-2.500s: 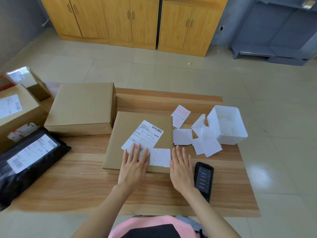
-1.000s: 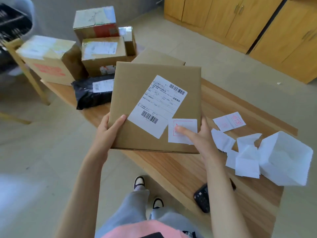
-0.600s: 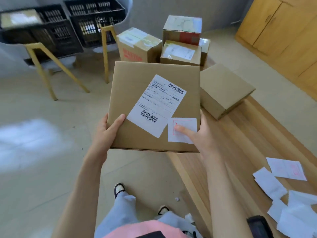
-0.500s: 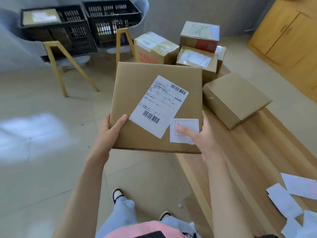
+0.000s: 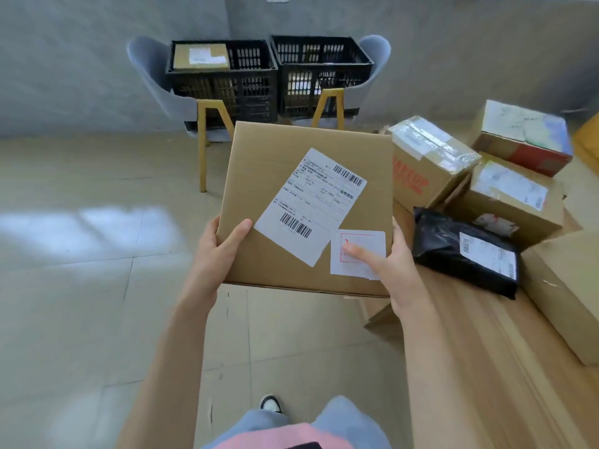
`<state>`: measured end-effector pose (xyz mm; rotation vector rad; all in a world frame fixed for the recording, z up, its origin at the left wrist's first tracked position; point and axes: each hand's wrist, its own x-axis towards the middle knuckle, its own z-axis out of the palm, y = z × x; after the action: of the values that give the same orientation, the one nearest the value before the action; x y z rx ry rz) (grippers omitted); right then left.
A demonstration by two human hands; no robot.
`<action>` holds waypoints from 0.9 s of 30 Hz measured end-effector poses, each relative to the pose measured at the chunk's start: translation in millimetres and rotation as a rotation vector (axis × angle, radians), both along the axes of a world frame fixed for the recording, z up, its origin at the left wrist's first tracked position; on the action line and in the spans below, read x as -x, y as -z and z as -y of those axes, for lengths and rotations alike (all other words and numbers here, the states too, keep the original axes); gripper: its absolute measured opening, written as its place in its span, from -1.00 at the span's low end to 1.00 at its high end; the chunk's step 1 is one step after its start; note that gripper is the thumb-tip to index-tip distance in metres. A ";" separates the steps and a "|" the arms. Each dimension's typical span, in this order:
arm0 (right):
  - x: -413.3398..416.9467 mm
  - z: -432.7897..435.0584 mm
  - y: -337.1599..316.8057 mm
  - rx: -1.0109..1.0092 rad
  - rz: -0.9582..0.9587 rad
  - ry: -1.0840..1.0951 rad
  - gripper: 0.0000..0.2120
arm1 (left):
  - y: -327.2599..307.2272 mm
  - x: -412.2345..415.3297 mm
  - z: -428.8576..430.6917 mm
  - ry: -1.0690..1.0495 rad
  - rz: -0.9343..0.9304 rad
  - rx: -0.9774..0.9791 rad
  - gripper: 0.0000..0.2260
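I hold a flat brown cardboard box (image 5: 285, 176) in the air, over the floor, left of the wooden table (image 5: 479, 345). A white shipping label (image 5: 311, 202) with barcodes sticks to its top, and a small white sticker (image 5: 363, 241) with a red frame sits at the near right corner. My left hand (image 5: 217, 251) grips the box's left near edge, thumb on top. My right hand (image 5: 389, 264) grips the right near edge, with its thumb pressing on the small sticker.
Two black plastic crates stand on grey chairs by the wall: the left crate (image 5: 223, 79) holds a parcel, the right crate (image 5: 321, 72) looks empty. On the table lie a black mailer bag (image 5: 463, 251) and several cardboard boxes (image 5: 428, 160). Tiled floor spreads to the left.
I lifted the box off the table with both hands and turned left with it. The crates on the chairs now face me, and the papers and white bin have left the view.
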<state>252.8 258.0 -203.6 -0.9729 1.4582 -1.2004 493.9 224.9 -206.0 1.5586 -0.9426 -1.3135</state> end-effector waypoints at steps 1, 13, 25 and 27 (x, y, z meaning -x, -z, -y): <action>-9.5 9.6 -0.4 -0.011 0.009 -0.011 -0.38 | 0.2 -9.6 7.8 -0.015 0.002 -0.001 -0.60; -63.1 136.2 -6.4 -0.076 -0.012 -0.141 -0.35 | 6.9 -65.1 99.7 -0.136 -0.036 -0.029 -0.58; -72.8 346.3 -5.7 -0.067 -0.032 -0.272 -0.26 | -0.5 -74.3 282.8 -0.231 -0.028 -0.027 -0.60; -70.5 380.1 -7.9 -0.067 -0.025 -0.270 -0.26 | -3.9 -71.4 315.9 -0.236 -0.028 -0.021 -0.59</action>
<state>323.3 -122.1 -195.8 -1.1026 1.3292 -0.9406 565.4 -91.0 -202.2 1.6091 -0.7056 -1.1778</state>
